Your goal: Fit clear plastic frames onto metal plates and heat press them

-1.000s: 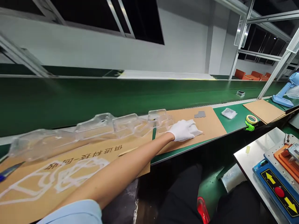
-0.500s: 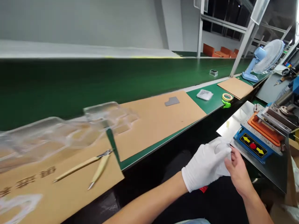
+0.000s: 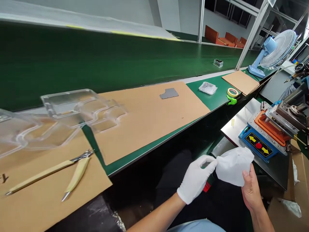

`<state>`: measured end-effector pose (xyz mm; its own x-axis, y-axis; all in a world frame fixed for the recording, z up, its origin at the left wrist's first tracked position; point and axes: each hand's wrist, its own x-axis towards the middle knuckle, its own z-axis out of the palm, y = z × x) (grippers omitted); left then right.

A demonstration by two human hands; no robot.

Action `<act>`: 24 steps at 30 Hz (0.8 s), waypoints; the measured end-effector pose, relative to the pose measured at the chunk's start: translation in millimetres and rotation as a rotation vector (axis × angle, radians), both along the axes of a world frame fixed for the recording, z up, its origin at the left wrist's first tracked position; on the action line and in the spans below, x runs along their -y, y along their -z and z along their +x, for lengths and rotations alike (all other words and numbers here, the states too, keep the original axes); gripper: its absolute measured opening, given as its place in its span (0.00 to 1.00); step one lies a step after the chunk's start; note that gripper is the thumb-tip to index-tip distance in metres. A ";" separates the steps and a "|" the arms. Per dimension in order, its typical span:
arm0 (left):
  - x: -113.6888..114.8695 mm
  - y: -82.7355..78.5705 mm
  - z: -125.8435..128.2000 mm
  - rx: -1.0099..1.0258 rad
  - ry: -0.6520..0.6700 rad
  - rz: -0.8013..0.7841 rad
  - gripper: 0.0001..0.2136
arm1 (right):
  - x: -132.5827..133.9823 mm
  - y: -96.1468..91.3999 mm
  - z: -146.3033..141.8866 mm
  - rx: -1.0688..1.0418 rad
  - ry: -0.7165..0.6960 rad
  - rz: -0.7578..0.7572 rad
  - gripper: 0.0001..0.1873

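My left hand [image 3: 198, 175], in a white glove, pinches the left edge of a soft white cloth [image 3: 233, 166] between thumb and fingertips. My right hand [image 3: 251, 187] is bare and grips the cloth's right side, with the thumb in front and the fingers partly hidden behind. The cloth hangs spread between both hands, above the dark gap in front of the bench. Close by on the right stands a press with a blue base and yellow arrows [image 3: 258, 146]. Below the cloth, a small red object [image 3: 207, 187] partly shows.
Clear plastic trays [image 3: 65, 106] and cutting pliers with cream handles [image 3: 78, 175] lie on cardboard [image 3: 145, 129] at left. A grey plate [image 3: 169, 93], a bubble-wrapped packet [image 3: 208, 88], a yellow tape roll [image 3: 232, 92] and a blue fan [image 3: 270, 51] stretch along the green bench.
The cloth was bunched between my two hands; now they are farther apart and it is spread out. My left hand has moved left and downward. The camera view has shifted.
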<state>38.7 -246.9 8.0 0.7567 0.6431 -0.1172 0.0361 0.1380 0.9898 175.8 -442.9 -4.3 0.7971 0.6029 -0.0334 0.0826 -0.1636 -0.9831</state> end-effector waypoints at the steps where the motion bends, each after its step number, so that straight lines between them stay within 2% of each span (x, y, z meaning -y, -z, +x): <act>1: -0.1 -1.3 -0.9 0.025 -0.024 -0.014 0.13 | -0.4 1.9 0.3 -0.026 0.010 0.005 0.35; 3: -0.8 -2.3 -5.6 0.109 -0.034 0.014 0.13 | -0.5 5.4 1.6 -0.089 0.035 0.020 0.35; 5: -2.4 -2.6 -12.5 0.169 -0.033 0.093 0.13 | 0.6 8.3 3.4 -0.066 0.048 -0.001 0.35; 6: -3.8 -3.3 -16.3 0.171 -0.063 0.130 0.11 | 1.3 9.1 4.2 -0.048 0.044 -0.017 0.35; 9: -10.0 -11.9 -25.8 0.119 -0.270 0.234 0.05 | 2.4 8.2 6.6 -0.001 -0.001 -0.067 0.35; 10: -12.2 -17.2 -27.4 0.128 -0.292 0.287 0.04 | 2.0 6.8 7.2 0.014 -0.018 -0.081 0.34; 11: -14.1 -23.2 -27.6 0.151 -0.257 0.355 0.05 | 1.4 5.1 7.7 0.026 -0.034 -0.093 0.34; 14: -17.1 -39.1 -17.6 0.176 -0.011 0.606 0.09 | -0.8 0.1 8.5 0.045 -0.073 -0.120 0.33; 16: -17.5 -42.7 -4.4 0.098 0.097 0.741 0.10 | -1.4 -2.0 8.2 0.048 -0.088 -0.136 0.34; 18: -17.7 -40.8 7.3 0.023 0.146 0.814 0.07 | -0.7 -2.6 7.6 0.044 -0.096 -0.149 0.36; 21: -18.7 -36.5 11.1 0.058 0.192 0.805 0.13 | 1.3 -1.9 7.4 0.040 -0.094 -0.149 0.36; 24: -20.6 -37.7 2.2 0.154 0.231 0.650 0.10 | 2.2 -0.7 8.6 0.050 -0.086 -0.140 0.35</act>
